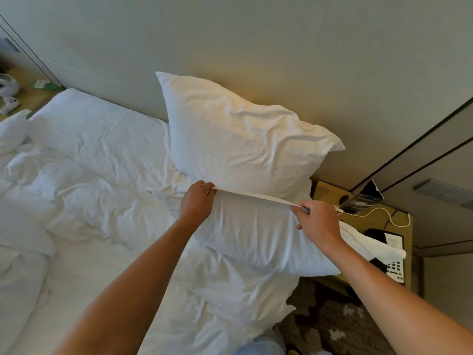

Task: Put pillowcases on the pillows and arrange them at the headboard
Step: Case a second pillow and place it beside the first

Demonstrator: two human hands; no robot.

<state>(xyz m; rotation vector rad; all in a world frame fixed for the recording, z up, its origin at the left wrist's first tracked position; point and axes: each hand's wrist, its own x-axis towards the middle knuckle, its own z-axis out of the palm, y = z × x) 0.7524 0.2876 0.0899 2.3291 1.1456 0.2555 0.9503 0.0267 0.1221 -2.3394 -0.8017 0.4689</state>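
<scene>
Head view, left hand [195,201], right hand [317,221] stretching pillow [256,237] edge left-right

Cased white pillow [240,139] propped upright against headboard [281,60]. Second white pillow [258,239] lying at bed's right edge, pillowcase hem [256,195] stretched taut above it.

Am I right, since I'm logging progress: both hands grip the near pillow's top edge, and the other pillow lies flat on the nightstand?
Not quite. The head view shows the other pillow propped upright against the headboard; left hand and right hand do grip the near pillow.
</scene>
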